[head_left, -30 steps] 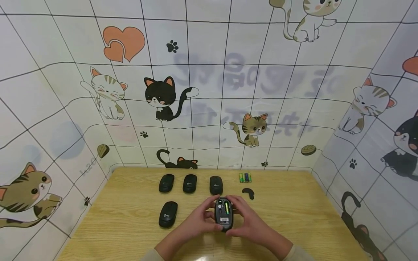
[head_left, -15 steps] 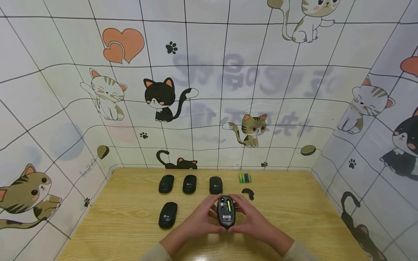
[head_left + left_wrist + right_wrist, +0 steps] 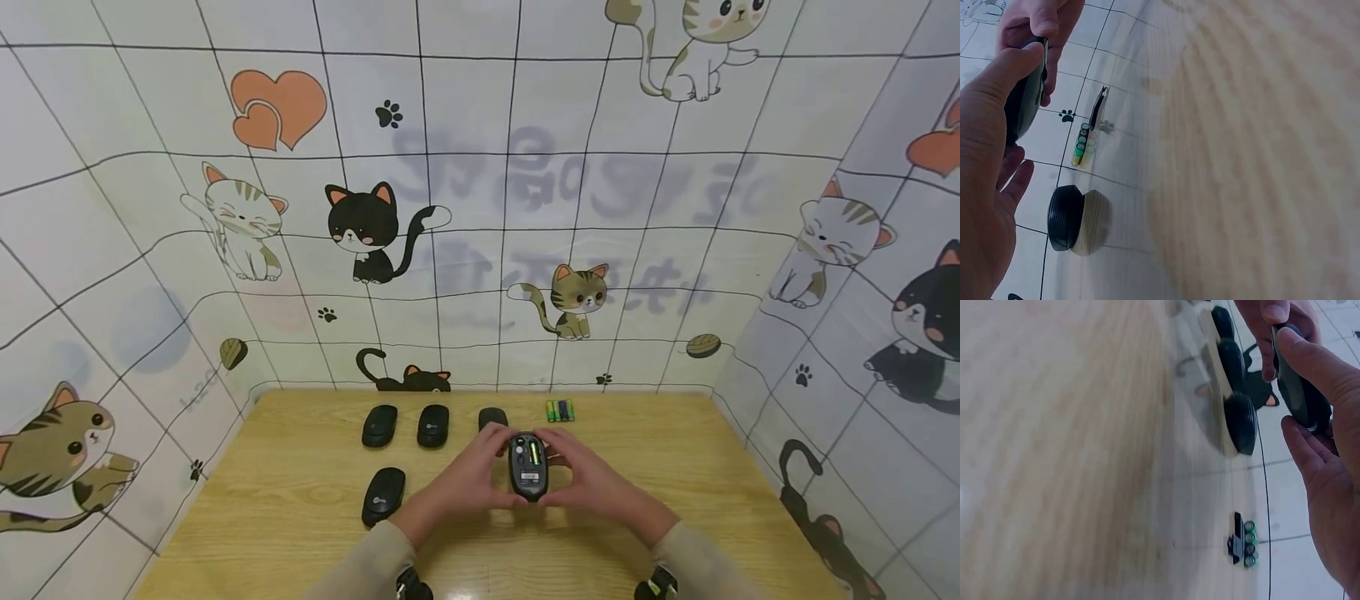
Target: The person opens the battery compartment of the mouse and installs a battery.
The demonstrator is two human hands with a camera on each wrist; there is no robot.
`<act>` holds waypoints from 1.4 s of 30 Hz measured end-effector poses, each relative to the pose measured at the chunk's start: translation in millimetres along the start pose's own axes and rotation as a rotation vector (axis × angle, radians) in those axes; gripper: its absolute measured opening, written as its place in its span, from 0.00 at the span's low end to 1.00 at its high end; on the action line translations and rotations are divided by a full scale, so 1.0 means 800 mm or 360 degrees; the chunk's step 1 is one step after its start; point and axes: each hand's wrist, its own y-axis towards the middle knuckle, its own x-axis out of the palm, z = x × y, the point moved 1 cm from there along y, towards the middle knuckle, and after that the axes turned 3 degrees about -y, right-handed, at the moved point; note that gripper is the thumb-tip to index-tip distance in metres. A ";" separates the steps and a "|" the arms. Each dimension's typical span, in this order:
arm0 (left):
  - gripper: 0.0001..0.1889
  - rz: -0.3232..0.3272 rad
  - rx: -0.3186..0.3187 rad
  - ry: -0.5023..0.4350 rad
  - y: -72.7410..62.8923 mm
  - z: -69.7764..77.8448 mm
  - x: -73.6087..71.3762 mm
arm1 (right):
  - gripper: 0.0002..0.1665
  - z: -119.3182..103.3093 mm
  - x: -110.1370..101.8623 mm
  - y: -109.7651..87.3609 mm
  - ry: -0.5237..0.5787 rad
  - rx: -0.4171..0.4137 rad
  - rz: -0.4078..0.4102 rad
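Observation:
Both hands hold a black computer mouse [image 3: 528,477] above the table, its underside turned toward the head camera. A battery [image 3: 535,452] lies in its uncovered compartment. My left hand [image 3: 472,477] grips the left edge with thumb and fingers, and my right hand [image 3: 594,477] grips the right edge. In the left wrist view, the left thumb presses along the mouse's side [image 3: 1025,103]. A dark curved battery cover [image 3: 1237,537] lies on the table near the batteries; the right hand hides it in the head view.
Several batteries [image 3: 559,410] lie in a row at the back. Three black mice, a left one [image 3: 379,426], a middle one [image 3: 432,426] and a partly hidden one [image 3: 492,416], stand along the back. Another mouse [image 3: 383,497] sits at left. A cat-print curtain [image 3: 480,192] surrounds the wooden table [image 3: 262,500].
Both hands have carried the mouse up and slightly right, away from my body. The right hand now covers the battery cover, and the left hand partly covers a back mouse.

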 end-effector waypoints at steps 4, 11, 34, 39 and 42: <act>0.55 -0.0019 -0.0016 0.0144 0.015 -0.005 -0.002 | 0.60 0.012 -0.008 0.008 -0.0054 0.0020 -0.0011; 0.56 -0.0082 -0.0007 0.0368 0.045 -0.007 -0.004 | 0.60 0.036 -0.021 0.017 -0.0077 0.0089 -0.0032; 0.52 -0.0261 -0.0085 0.0706 0.094 -0.024 0.007 | 0.62 0.076 -0.031 0.039 -0.0214 0.0272 -0.0131; 0.51 -0.0268 -0.0084 0.0756 0.098 -0.025 0.009 | 0.61 0.082 -0.031 0.041 -0.0246 0.0291 -0.0138; 0.51 -0.0276 -0.0087 0.0762 0.100 -0.027 0.010 | 0.61 0.084 -0.031 0.041 -0.0273 0.0304 -0.0139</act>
